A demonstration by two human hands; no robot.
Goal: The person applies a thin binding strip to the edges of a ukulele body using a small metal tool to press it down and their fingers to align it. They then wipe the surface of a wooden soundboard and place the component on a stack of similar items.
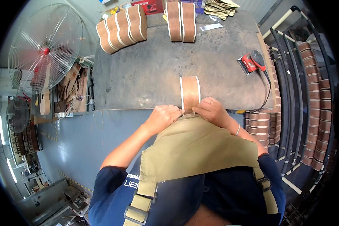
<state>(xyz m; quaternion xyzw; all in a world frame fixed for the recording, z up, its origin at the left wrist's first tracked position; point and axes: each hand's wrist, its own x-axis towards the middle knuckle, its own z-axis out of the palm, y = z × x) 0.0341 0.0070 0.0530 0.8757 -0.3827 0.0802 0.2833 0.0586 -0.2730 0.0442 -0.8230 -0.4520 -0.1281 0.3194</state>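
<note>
A wooden guitar body (191, 90) stands edge-on at the table's near edge, its brown side up and pale binding along both rims. My left hand (165, 116) is closed at its left rim, fingers curled and thumb against the edge. At the opposite rim my right hand (213, 111) is closed too, its fingers bent at the binding. The near end of the body meets my khaki apron (199, 147), and its lower part is hidden. Farther right on the table lies a red and black power sander (253, 62), apart from both hands.
Several guitar bodies (122, 28) stand in a row at the table's back left, with two more (181, 22) at back centre. Sanding sheets (221, 8) are piled behind. A caged fan (45, 49) is on the left; a rack (290, 98) flanks the right. The sander's cable (268, 96) hangs over the edge.
</note>
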